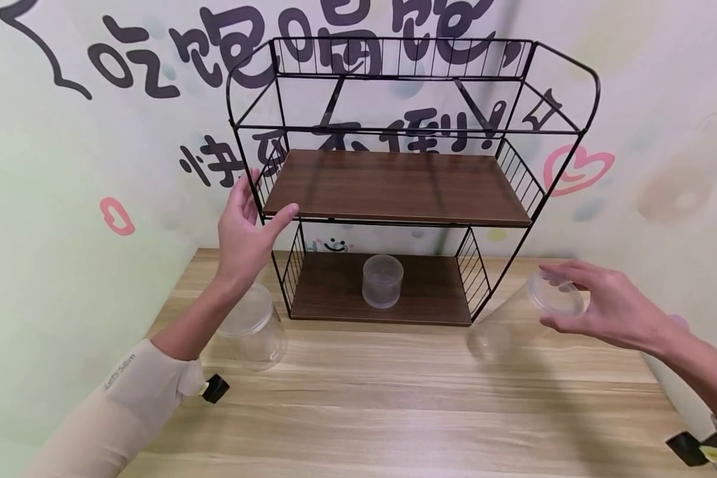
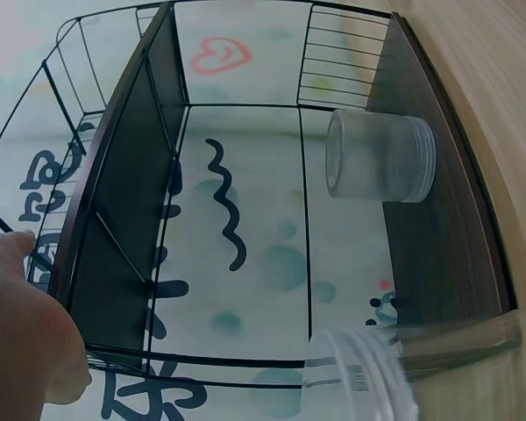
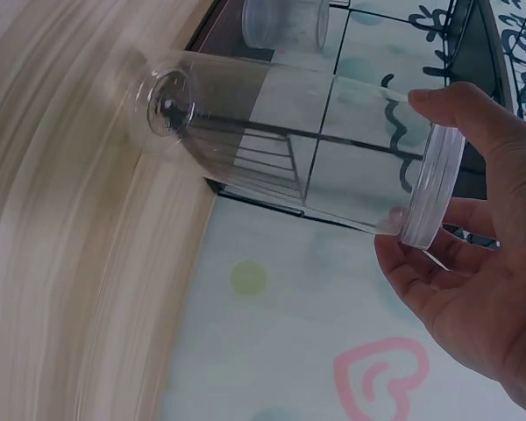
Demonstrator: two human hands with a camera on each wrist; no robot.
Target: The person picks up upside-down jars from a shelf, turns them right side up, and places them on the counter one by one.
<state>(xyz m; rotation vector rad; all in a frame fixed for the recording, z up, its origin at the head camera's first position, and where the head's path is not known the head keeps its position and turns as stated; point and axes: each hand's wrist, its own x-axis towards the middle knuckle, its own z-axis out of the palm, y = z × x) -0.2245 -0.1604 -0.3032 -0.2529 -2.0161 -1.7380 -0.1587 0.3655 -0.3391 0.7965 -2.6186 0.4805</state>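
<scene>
A black wire rack (image 1: pixel 328 221) with dark wood shelves stands against the wall. My left hand (image 1: pixel 243 229) is at its left side, thumb over the front edge of the middle shelf (image 1: pixel 394 186) and fingers outside the corner post. At the right, a tall clear plastic jar (image 3: pixel 333 149) stands upright on the table. My right hand (image 1: pixel 609 302) grips it at the lid (image 3: pixel 434 184), thumb and fingers on opposite sides of the rim. A short clear jar (image 1: pixel 382 282) sits mid-way along the bottom shelf (image 1: pixel 328 292).
Another clear lidded jar (image 1: pixel 257 332) stands on the wood-grain table (image 1: pixel 382 398), left of the rack and partly behind my left forearm. The rack's top tier (image 1: pixel 406 131) is an open frame with crossbars. Behind everything is a wall (image 1: pixel 651 133) with painted lettering and hearts.
</scene>
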